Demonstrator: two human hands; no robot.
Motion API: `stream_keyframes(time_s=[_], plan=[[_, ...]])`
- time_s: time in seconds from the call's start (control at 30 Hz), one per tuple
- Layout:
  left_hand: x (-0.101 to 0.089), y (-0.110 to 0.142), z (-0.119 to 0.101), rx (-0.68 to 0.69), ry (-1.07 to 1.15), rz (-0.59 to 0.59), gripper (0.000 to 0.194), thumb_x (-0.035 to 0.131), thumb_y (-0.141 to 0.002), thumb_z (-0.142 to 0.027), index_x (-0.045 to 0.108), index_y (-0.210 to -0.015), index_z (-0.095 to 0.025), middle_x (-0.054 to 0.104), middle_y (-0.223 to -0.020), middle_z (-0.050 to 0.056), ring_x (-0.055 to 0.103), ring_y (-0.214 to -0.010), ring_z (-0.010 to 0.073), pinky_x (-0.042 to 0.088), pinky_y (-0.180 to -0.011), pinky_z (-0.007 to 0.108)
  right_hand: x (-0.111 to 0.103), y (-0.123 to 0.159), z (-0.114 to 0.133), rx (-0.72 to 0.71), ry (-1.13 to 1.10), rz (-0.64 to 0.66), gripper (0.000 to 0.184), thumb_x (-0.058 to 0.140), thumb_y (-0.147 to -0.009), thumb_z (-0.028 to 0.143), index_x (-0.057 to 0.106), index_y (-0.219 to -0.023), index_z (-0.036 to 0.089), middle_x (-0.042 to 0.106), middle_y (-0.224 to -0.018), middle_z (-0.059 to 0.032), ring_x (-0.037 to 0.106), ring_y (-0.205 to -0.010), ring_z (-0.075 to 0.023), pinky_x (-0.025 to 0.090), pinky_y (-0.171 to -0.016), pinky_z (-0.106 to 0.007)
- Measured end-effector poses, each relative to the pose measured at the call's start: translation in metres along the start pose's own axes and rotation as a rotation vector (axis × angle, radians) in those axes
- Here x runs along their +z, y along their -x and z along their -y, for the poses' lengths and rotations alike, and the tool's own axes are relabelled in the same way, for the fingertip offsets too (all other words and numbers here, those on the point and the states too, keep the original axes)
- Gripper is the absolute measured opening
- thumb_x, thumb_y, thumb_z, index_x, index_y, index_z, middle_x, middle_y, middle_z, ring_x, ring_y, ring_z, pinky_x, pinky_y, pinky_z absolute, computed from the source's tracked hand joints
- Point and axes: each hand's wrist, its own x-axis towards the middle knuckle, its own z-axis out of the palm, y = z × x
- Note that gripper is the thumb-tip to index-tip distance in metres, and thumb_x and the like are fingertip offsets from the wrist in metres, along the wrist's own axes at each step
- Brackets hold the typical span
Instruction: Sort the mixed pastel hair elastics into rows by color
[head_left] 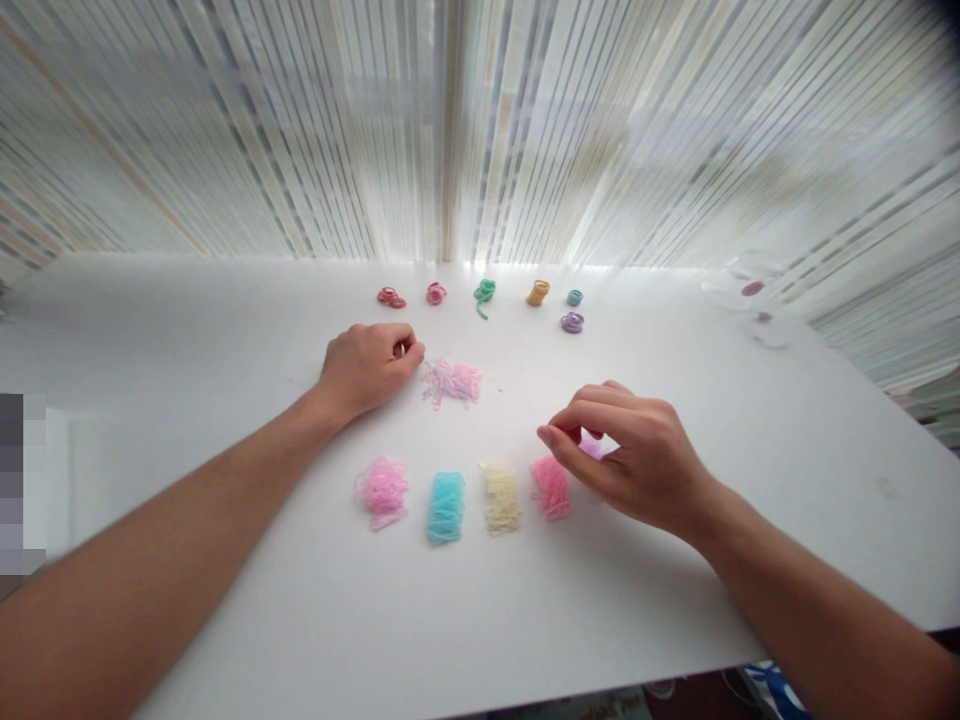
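Note:
My left hand (371, 362) rests on the table with its fingers curled and thumb against forefinger. It is beside a loose pile of short pale pink and lilac strands (454, 383). My right hand (626, 445) is in a pinch, thumb tip to fingertips, above a bright pink bundle of strands (553, 490). A purple bundle (592, 447) is partly hidden behind its fingers. Whether either pinch holds a strand is too small to tell. In the same front row lie a light pink bundle (385, 492), a turquoise bundle (447, 507) and a cream bundle (501, 498).
Along the back of the white table (360, 620) sit small coils: red (391, 297), pink (436, 293), green (485, 292), yellow (538, 292), blue (574, 297) and purple (572, 322). A striped string curtain (450, 130) hangs behind. Clear plastic pieces (750, 290) lie at the back right.

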Motion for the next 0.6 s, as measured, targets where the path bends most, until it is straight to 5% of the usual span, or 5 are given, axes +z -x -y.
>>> stream_keyframes(time_s=[0.6], plan=[[0.0007, -0.0003, 0.0008, -0.003, 0.005, -0.004, 0.032, 0.049, -0.090, -0.044, 0.069, -0.080, -0.023, 0.073, -0.081, 0.005, 0.058, -0.074, 0.0216, 0.027, -0.064, 0.034, -0.0004, 0.0001, 0.0000, 0.000, 0.002, 0.006, 0.022, 0.068, -0.096, 0.014, 0.064, -0.075, 0.018, 0.060, -0.064, 0.0034, 0.052, -0.058, -0.0097, 0.044, -0.068, -0.029]])
